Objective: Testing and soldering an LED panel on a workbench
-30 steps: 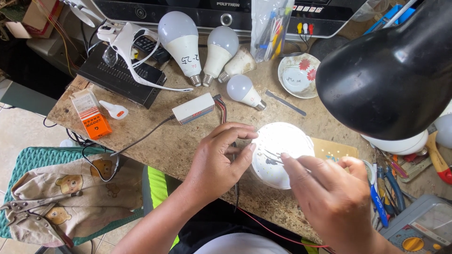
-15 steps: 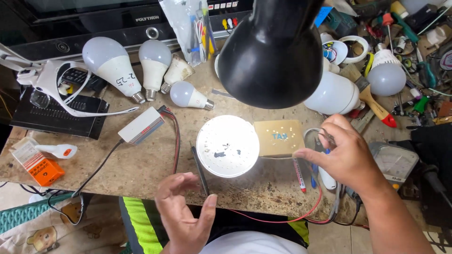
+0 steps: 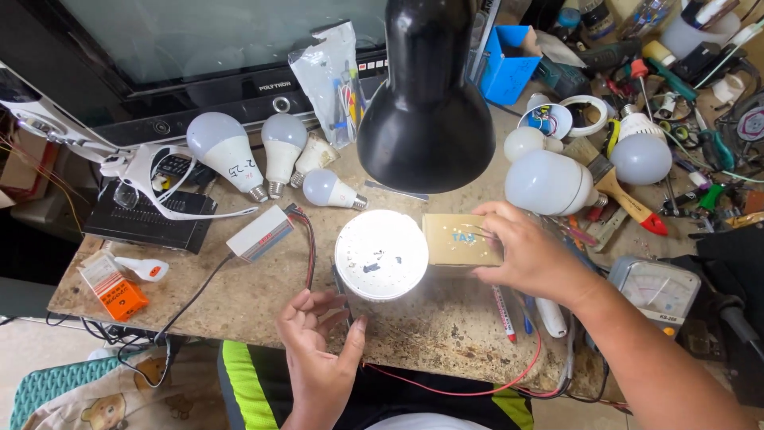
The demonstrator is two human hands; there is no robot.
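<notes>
A round white disc (image 3: pixel 382 255) with small dark specks lies brightly lit on the stone worktop (image 3: pixel 446 326), under a black lamp shade (image 3: pixel 426 95). My right hand (image 3: pixel 529 255) grips a small tan cardboard box (image 3: pixel 455 239) just right of the disc, fingers over its top and thumb at its near side. My left hand (image 3: pixel 318 342) is at the front edge below the disc, palm up and fingers apart, holding nothing. A thin dark tool (image 3: pixel 341 291) lies on the top between that hand and the disc.
Several white bulbs (image 3: pixel 227 151) stand at the back left, more at the right (image 3: pixel 549 183). A white module with red and black wires (image 3: pixel 261 233), an orange box (image 3: pixel 115 291), pens (image 3: pixel 505 310), a meter (image 3: pixel 656 291) and a brush (image 3: pixel 617 183) crowd the top.
My right hand has left the disc and gone right onto the cardboard box. My left hand has drawn back from the disc to the front edge and turned palm up. My head has turned right.
</notes>
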